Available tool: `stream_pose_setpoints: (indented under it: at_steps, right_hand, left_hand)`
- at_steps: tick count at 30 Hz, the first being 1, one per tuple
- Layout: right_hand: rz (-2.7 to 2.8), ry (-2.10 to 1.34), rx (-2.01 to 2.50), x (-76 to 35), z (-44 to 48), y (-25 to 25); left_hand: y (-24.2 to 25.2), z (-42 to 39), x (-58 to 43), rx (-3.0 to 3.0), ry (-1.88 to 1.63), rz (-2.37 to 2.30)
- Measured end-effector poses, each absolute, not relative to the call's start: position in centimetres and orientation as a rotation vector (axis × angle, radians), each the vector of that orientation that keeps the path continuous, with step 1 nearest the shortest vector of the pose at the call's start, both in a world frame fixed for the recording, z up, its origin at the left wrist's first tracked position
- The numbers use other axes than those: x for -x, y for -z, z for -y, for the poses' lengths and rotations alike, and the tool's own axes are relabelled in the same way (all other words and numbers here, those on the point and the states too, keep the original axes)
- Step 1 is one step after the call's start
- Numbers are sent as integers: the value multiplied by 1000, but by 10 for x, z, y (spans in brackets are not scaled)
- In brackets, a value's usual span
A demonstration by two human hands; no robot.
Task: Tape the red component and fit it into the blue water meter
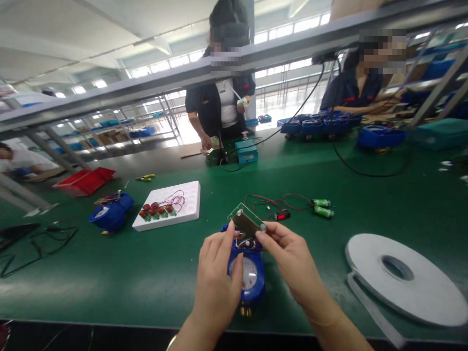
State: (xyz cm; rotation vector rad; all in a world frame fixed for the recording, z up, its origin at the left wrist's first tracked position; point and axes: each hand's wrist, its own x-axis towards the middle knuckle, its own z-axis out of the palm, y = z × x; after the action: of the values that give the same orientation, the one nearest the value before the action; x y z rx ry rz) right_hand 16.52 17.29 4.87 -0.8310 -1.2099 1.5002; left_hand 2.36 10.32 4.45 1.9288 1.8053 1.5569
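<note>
The right hand [292, 256] pinches one end of a small circuit board [248, 224] between thumb and fingers, holding it tilted above the far end of a blue water meter [259, 287], where wires show in the opened housing. The left hand [217, 278] lies along the meter's left side, its thumb over the round dial [249, 274] and a fingertip at the board's left edge; whether it grips either one cannot be told. Left of the meter and farther back is a white foam tray [190, 202] bearing red-wired components [158, 210], with a second blue meter [111, 218] beyond its left end. To the meter's right and farther back lie a red-lit digital display [282, 215] and two green batteries [323, 212]; a roll of white tape [431, 292] lies flat to its right.
</note>
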Motion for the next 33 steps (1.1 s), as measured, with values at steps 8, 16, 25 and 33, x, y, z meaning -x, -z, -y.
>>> stream_pose_setpoints:
  at_steps: [8,16,25,33]
  right_hand:
    - [1274,-1655,836,-157,-208,-58]
    - [1391,-1766,820,-154,-213,-59]
    - [1608,-1454,1050,-156,-207,-46]
    - [1783,-1270,1146,-159,-199,-51]
  left_hand:
    - [-48,-117,16,-1055,-1632,-1433]
    - [-45,-129,14,-939,-1477,-1256]
    - [-38,-129,18,-1052,-1412,-1505]
    - [-32,-133,22,-1158,-1386,-1720]
